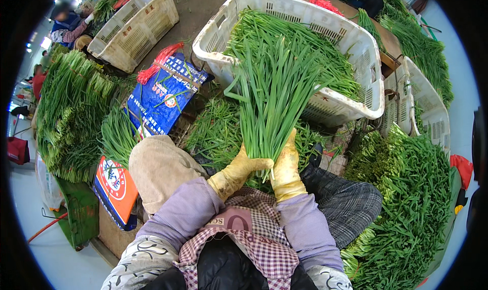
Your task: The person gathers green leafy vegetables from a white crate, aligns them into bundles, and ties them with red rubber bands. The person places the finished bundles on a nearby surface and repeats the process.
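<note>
Both of my hands wear stained yellow gloves. A loose bunch of Chinese chives [268, 99] stands between them, its leaves fanning upward and its cut ends low. My left hand [238, 169] grips the bunch near its base, with the thumb lying across the stems. My right hand [286, 168] holds the same bunch from the right side; its fingers are partly hidden behind the leaves. Beyond the bunch, a white plastic crate [343, 97] holds many more chives [328, 61]. Loose trimmed leaves [217, 129] lie on the ground behind my hands.
Stacked chive bundles [72, 110] rise at the left; a large heap of chives [411, 198] lies at the right. A blue printed sack [164, 99] with red plastic twine [158, 65] lies left of the crate. Another crate [133, 30] stands far left, near a seated person [68, 26].
</note>
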Motion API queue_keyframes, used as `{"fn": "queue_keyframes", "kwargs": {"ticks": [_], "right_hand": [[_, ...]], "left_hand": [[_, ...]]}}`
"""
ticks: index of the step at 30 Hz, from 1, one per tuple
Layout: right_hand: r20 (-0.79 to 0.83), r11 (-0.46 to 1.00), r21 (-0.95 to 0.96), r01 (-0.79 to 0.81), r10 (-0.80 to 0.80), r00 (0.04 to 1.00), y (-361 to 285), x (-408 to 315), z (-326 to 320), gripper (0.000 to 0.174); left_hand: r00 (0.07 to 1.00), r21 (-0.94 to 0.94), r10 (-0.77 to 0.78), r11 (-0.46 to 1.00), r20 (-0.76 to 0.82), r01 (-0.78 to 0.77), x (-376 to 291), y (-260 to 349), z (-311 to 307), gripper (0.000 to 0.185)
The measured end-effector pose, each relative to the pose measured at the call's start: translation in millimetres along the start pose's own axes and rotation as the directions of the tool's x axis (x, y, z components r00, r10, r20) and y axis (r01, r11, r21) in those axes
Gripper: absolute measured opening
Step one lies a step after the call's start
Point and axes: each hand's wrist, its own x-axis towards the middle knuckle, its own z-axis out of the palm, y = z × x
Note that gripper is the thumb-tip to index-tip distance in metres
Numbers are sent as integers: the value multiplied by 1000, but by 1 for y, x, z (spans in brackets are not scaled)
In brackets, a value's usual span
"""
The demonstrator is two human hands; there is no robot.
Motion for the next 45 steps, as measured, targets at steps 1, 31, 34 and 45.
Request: {"fn": "queue_keyframes", "kwargs": {"ticks": [1,31,34,45], "right_hand": [[21,999,41,-12,11,1000,0,0,-1,64],[61,986,-62,153,-149,987,-10,-12,35,59],[191,968,-91,235,-214,958,-22,-27,60,60],[739,269,-608,747,-151,657,5,-30,128,52]], "left_hand": [[1000,5,-13,1000,12,13,0,2,1,100],[974,-101,205,976,95,-195,8,44,28,83],[973,43,221,974,74,-224,-2,76,41,80],[934,456,327,859,-142,-231,-113,175,-24,57]]}}
